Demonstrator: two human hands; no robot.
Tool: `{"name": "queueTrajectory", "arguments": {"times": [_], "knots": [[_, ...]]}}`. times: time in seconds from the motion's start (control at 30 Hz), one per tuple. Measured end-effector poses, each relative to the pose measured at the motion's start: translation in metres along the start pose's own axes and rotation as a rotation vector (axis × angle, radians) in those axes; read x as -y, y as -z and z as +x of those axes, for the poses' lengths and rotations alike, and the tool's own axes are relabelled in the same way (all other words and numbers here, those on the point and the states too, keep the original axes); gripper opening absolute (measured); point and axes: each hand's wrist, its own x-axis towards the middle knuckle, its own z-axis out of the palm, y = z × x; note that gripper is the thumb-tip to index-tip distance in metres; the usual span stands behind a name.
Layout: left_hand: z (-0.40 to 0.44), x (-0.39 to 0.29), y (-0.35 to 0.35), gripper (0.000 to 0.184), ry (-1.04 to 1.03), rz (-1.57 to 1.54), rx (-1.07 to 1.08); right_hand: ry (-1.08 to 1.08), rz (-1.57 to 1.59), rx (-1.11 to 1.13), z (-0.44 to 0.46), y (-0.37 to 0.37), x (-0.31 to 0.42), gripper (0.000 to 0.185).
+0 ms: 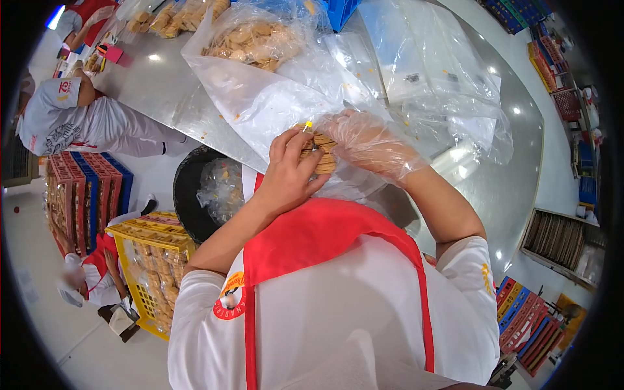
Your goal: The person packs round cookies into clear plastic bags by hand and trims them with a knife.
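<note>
Between my hands is a packed stack of round, flat tan biscuits [323,155], apparently in a clear bag. My bare left hand [294,166] has its fingers closed around the near left side of the stack. A small yellow-tipped item [308,125] shows by its fingertips; its kind is unclear. On my right hand [372,142] is a loose clear plastic glove. Its fingers are curled against the right side of the biscuits, partly hidden by the glove folds. Beyond them lies a large clear bag [250,97] with loose biscuits [257,44] inside.
Flat plastic bags [429,58] lie on the metal table [146,71]. A black bin [188,195] holding crumpled plastic stands at the left, near a yellow crate [143,286] of packed biscuits. Co-workers [104,120] are at the left. Stacked trays [530,318] stand at the right.
</note>
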Motion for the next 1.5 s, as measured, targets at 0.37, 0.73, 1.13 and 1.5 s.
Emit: {"name": "queueTrajectory", "arguments": {"times": [0.37, 0.73, 1.13, 1.5], "knots": [[0.0, 0.0, -0.002, 0.047, -0.001, -0.034, 0.003, 0.023, 0.007, -0.105, 0.0, -0.006, 0.0, 0.028], [0.0, -0.002, -0.003, 0.048, 0.028, -0.008, 0.033, 0.046, -0.114, -0.144, -0.001, -0.015, 0.0, 0.042], [-0.005, 0.01, 0.0, 0.04, 0.123, 0.033, -0.077, -0.163, 0.681, -0.644, -0.02, -0.007, -0.02, 0.057], [-0.009, 0.011, 0.006, 0.046, 0.136, 0.054, -0.059, -0.049, -0.197, -0.523, -0.001, -0.039, -0.037, 0.061]]}}
